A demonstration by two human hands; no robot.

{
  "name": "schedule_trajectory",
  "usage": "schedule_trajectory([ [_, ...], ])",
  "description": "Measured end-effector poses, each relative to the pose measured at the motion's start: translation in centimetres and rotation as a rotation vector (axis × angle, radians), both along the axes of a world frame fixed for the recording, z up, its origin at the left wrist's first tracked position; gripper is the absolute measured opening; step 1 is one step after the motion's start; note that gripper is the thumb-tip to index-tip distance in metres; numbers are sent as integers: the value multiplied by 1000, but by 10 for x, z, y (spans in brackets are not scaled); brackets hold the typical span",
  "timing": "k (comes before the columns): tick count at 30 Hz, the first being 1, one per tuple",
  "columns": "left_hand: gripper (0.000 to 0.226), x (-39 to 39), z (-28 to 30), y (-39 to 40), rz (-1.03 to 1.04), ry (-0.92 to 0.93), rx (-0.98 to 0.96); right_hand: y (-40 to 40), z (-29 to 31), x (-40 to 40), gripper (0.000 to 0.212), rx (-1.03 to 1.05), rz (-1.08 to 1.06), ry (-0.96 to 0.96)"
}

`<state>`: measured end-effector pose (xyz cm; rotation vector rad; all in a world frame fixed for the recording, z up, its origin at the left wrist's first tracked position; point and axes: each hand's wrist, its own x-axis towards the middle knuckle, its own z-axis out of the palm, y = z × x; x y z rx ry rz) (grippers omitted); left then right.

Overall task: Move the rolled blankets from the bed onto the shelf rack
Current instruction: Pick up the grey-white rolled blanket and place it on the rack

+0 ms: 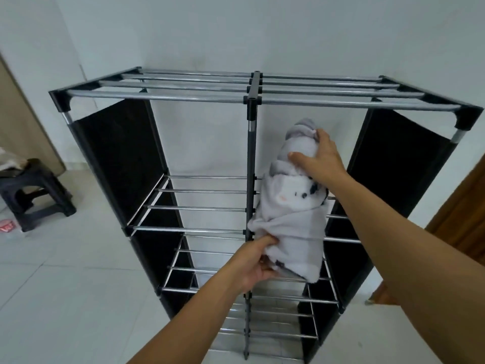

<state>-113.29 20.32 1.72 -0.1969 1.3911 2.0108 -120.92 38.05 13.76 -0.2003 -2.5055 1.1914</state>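
A rolled white and grey blanket with an animal face print lies lengthwise in the right half of the shelf rack, at the level of the upper inner shelf bars. My right hand grips its far grey end from above. My left hand holds its near end from below, at the rack's black centre post. The rack has silver tubes, black corner joints and black fabric side panels. No bed is in view.
The rack stands against a white wall on a pale tiled floor. A dark plastic stool with cloth on it stands at the left, with a small red and white item beside it. A wooden door is at the right.
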Motion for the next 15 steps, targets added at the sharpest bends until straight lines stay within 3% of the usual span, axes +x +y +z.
schedule_trajectory([
  [8,16,0,12,11,56,-12,68,-5,-58,-2,75,-64,-1,-246],
  [12,22,1,13,13,41,-23,70,5,-66,-2,85,-127,-31,-298],
  [15,30,1,16,14,73,-66,102,9,-71,0,102,-307,-78,-425],
])
